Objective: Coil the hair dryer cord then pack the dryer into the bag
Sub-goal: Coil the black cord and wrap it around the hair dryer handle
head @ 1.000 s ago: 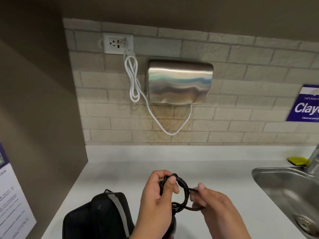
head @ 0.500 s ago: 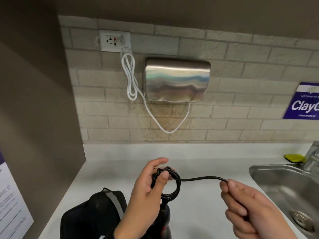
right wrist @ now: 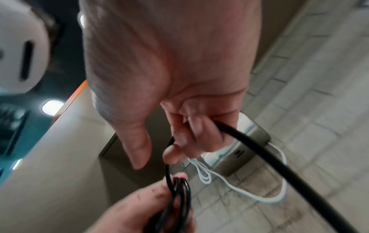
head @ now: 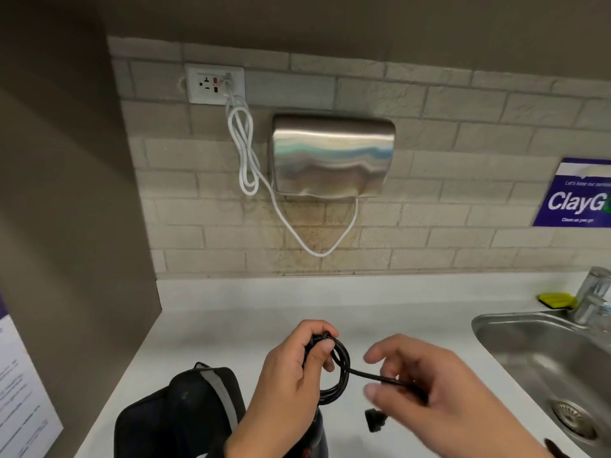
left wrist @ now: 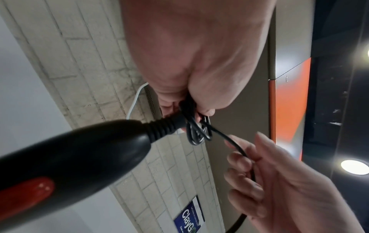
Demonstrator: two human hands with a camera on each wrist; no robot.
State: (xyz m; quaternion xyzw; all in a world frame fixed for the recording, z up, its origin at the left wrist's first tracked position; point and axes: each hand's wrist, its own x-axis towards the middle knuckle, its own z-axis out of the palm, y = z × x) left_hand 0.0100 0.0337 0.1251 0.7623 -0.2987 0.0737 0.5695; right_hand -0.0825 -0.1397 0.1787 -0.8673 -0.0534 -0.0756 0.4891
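The biggest risk lies in the coil: the left hand (head: 291, 368) pinches several small loops of the black cord (head: 340, 365) between thumb and curled fingers above the white countertop (head: 231, 312), and if that pinch loosens as another turn is laid on, the loops would likely spring apart. The right hand (head: 429, 391) has its fingers curled round the free length of cord; tugging too hard could pull loops out of the other hand. The plug (head: 373, 421) dangles below the right hand and could snag. The hair dryer (left wrist: 69, 157) hangs from the coil at its strain relief, so its weight also drags on the loops. The black bag (head: 178, 414) sits on the countertop just left of the hands, its opening not clearly shown. Behind is a tiled wall with a steel hand dryer (head: 334, 153); a sink (head: 545, 358) lies to the right.
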